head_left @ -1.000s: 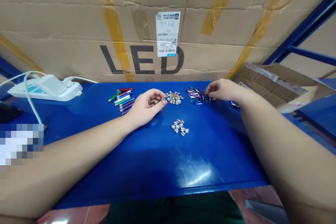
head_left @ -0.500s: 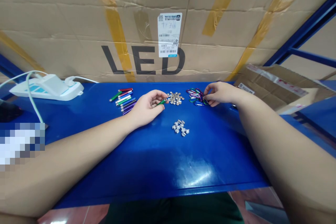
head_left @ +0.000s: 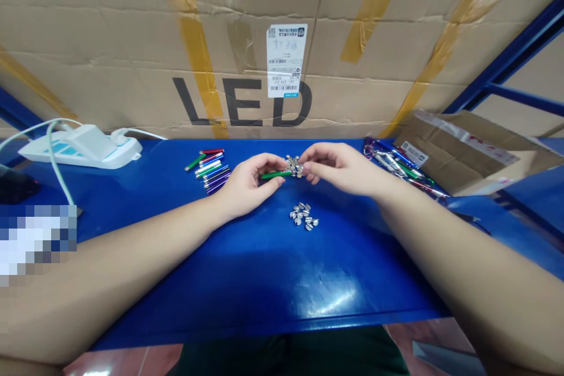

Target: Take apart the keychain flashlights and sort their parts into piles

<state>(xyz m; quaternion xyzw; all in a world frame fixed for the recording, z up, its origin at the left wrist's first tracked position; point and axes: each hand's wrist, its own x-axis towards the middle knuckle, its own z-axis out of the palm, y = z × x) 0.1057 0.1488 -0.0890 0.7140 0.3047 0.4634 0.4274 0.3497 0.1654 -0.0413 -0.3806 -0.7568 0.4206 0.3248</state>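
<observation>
Swung inward, the right hand (head_left: 341, 170) now pinches at a heap of small silver metal caps (head_left: 294, 165), its hold hidden; the left hand (head_left: 249, 183) grips a slim green metal tube (head_left: 275, 174) against them. Fitting cap to tube seems the step, calling for steady alignment.

Slim green tube (head_left: 274, 175), probably a penlight

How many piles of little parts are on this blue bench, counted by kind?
Coloured metal tubes: 1 pile
Small silver discs: 2 piles, counting the one between the hands
Mixed tubes and clips: 1 heap
Total: 4 on the blue bench
Not counted: the green tube held in the left hand
</observation>
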